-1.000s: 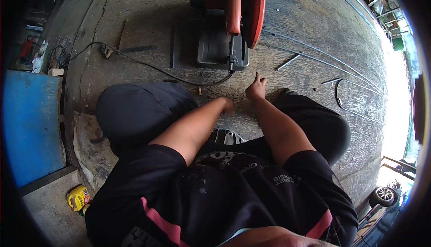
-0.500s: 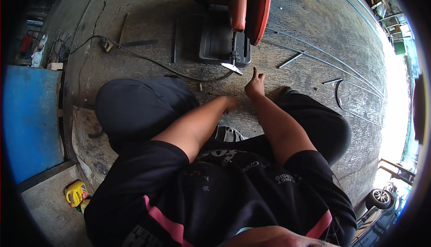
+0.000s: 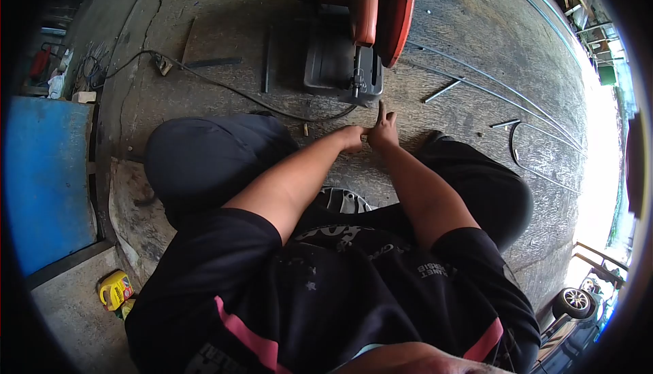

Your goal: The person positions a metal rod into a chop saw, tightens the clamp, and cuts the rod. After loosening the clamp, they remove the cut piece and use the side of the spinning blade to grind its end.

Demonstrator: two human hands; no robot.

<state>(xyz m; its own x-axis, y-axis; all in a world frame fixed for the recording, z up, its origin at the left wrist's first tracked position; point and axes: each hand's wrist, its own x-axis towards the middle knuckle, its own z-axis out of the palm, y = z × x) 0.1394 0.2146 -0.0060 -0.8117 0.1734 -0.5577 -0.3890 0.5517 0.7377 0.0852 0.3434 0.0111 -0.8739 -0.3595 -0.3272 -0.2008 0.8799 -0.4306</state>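
My left hand (image 3: 351, 139) is closed, its fingertips meeting the near side of my right hand (image 3: 383, 133). Anything between them is hidden. Two fingers of the right hand stretch forward, apart from each other; the rest are partly out of sight. Just beyond both hands stands an orange-red cut-off saw (image 3: 366, 10) with a round red blade guard (image 3: 396, 17). Its dark metal base (image 3: 326, 71) carries a clamp screw (image 3: 356, 83) at the near end, close to my right fingertips.
A black power cable (image 3: 238, 95) curves across the floor to the saw. Left of it lie dark flat bars (image 3: 214, 64). Long thin metal rods (image 3: 503, 88) and a short cut piece (image 3: 442, 91) lie right. A blue panel (image 3: 47, 183) and yellow packet (image 3: 116, 290) are far left.
My left hand has moved forward to meet my right hand, which shifted slightly left. The pale, flat metal piece seen at the clamp screw's end no longer shows there.
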